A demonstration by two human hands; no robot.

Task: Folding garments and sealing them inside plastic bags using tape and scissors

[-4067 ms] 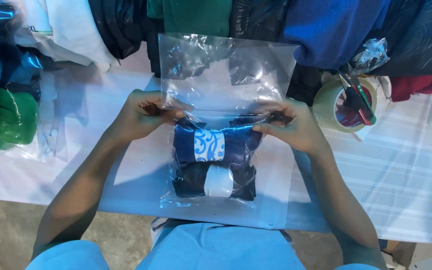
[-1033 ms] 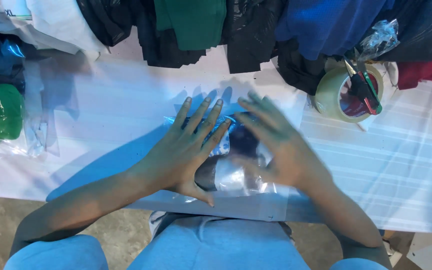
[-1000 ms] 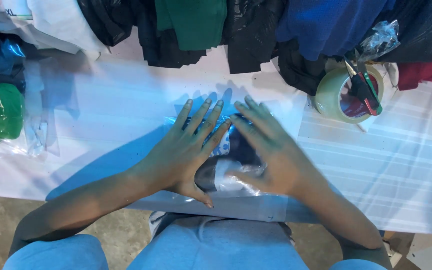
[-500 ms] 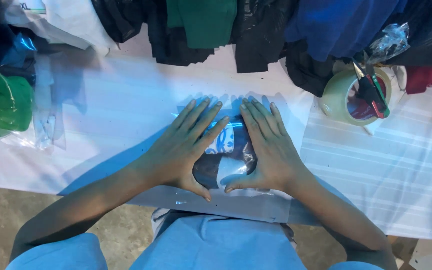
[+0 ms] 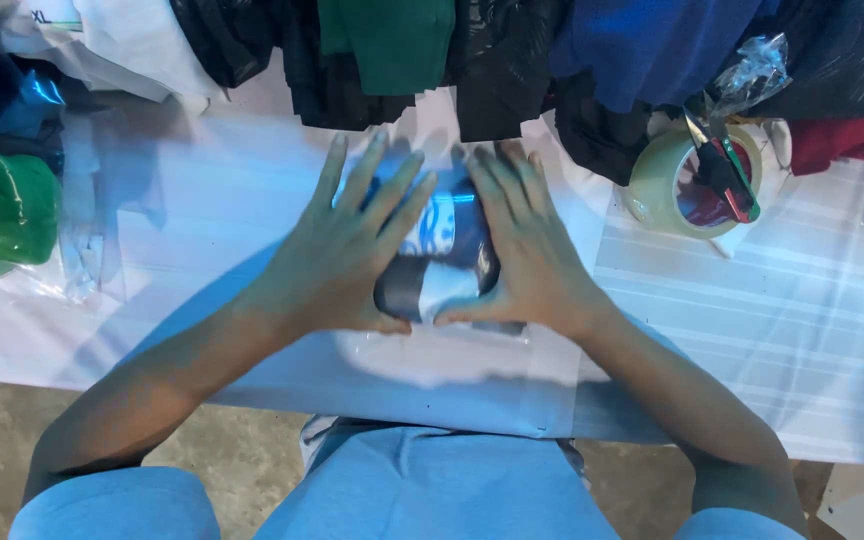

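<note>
Both sets of fingers [image 5: 392, 195] lie spread and flat, grasping nothing: the left hand [image 5: 347, 255] and right hand [image 5: 527, 255] press down side by side on a clear plastic bag [image 5: 432, 350] with a folded dark blue garment [image 5: 440, 255] inside, at the middle of the white worktop [image 5: 202, 210]. A tape roll [image 5: 672, 185] sits to the right; folded clothes [image 5: 387, 40] line the far edge.
</note>
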